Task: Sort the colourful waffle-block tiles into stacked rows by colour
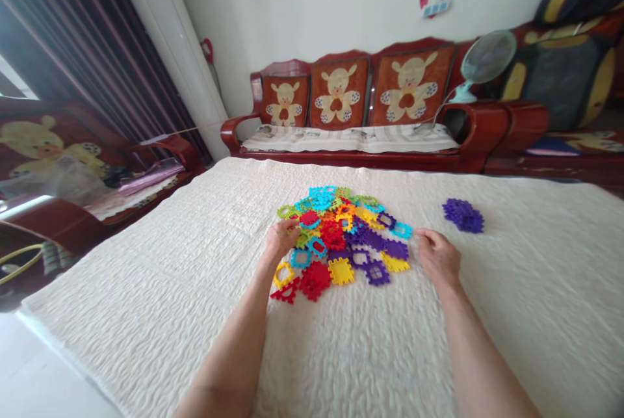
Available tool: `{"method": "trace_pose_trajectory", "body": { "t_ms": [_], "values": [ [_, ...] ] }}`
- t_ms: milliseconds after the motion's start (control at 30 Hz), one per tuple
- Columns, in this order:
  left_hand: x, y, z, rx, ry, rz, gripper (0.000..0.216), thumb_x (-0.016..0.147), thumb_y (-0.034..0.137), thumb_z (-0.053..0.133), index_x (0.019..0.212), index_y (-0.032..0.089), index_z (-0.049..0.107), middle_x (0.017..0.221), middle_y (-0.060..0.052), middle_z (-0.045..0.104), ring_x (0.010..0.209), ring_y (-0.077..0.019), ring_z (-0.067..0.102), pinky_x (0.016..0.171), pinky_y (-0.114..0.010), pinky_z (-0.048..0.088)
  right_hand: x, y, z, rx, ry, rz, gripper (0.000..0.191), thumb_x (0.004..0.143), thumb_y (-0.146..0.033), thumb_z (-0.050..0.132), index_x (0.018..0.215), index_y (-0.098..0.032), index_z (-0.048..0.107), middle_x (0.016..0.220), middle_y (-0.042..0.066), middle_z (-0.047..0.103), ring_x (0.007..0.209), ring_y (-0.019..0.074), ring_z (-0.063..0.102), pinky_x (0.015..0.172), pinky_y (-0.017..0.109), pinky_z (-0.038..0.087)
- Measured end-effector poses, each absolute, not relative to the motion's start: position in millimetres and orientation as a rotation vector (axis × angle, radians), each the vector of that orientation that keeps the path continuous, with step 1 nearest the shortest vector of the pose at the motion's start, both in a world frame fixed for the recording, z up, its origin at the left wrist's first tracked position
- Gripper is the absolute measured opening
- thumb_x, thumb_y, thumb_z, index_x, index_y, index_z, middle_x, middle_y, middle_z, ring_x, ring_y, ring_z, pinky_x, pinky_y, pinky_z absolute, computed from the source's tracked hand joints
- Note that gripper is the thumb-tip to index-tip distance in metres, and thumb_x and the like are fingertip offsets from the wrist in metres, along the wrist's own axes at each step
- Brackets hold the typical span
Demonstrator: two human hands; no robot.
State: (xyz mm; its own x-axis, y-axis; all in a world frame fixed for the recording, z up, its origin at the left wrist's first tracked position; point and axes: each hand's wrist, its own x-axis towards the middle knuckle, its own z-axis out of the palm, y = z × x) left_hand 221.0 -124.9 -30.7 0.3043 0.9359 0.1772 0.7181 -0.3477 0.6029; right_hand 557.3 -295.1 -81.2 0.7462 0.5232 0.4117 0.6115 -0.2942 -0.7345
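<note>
- In the head view, a loose pile of toothed plastic pieces is lying in the middle of the table's quilted cream cover; red, yellow, purple, light blue, green and orange ones are overlapping there, some solid and some with openings.
- The left hand is reaching in at the pile's left edge, its fingers bending over pieces beside a red round-centred piece; whether it is gripping one, I cannot tell.
- The right hand is hovering or resting at the pile's right side, its fingers curling and pointing toward a light blue piece; the fingertips are coming close to that piece's edge, but I cannot tell whether they are touching or pinching anything.
- Along the near edge, a yellow frame piece, a red triangular piece, a red square piece, a yellow square piece and a purple window-like piece are lying.
- A separate purple cluster is sitting apart from the pile, beyond the right hand and to its right.
- Behind the table, a wooden sofa is standing with bear-patterned cushions; a pale fan is standing at its right end, and a dark striped curtain is hanging at left.
</note>
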Motion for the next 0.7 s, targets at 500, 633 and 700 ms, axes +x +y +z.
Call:
{"method": "trace_pose_trajectory", "body": {
  "t_ms": [500, 633, 700],
  "values": [
    [213.6, -123.4, -37.4, 1.419, 0.921, 0.64, 0.047, 0.053, 0.017, 0.072, 0.1, 0.013, 0.071, 0.07, -0.001, 0.067, 0.056, -0.0082, 0.053, 0.054, -0.02, 0.039, 557.2, -296.2, -78.6, -1.999, -0.88, -0.1, 0.035, 0.07, -0.034, 0.046, 0.088, -0.018, 0.072, 0.087, 0.008, 0.071, 0.078, 0.0222, 0.061, 0.078, 0.033, 0.046],
    [213.7, -118.4, -36.4, 1.255, 0.935, 0.841, 0.047, 0.052, 0.011, 0.064, 0.097, 0.013, 0.072, 0.077, -0.002, 0.07, 0.059, -0.0086, 0.056, 0.056, -0.02, 0.041, 555.9, -297.2, -74.9, -2.023, -0.873, -0.078, 0.036, 0.07, -0.034, 0.046, 0.089, -0.018, 0.072, 0.088, 0.009, 0.071, 0.08, 0.0225, 0.061, 0.079, 0.033, 0.046],
    [214.2, -116.4, -35.7, 1.185, 0.938, 0.919, 0.049, 0.051, 0.011, 0.06, 0.099, 0.013, 0.071, 0.08, -0.002, 0.07, 0.061, -0.0096, 0.057, 0.056, -0.02, 0.043, 556.1, -297.6, -73.9, -2.032, -0.875, -0.061, 0.037, 0.07, -0.035, 0.047, 0.09, -0.018, 0.072, 0.088, 0.009, 0.071, 0.08, 0.0227, 0.061, 0.078, 0.033, 0.046]
  ]
}}
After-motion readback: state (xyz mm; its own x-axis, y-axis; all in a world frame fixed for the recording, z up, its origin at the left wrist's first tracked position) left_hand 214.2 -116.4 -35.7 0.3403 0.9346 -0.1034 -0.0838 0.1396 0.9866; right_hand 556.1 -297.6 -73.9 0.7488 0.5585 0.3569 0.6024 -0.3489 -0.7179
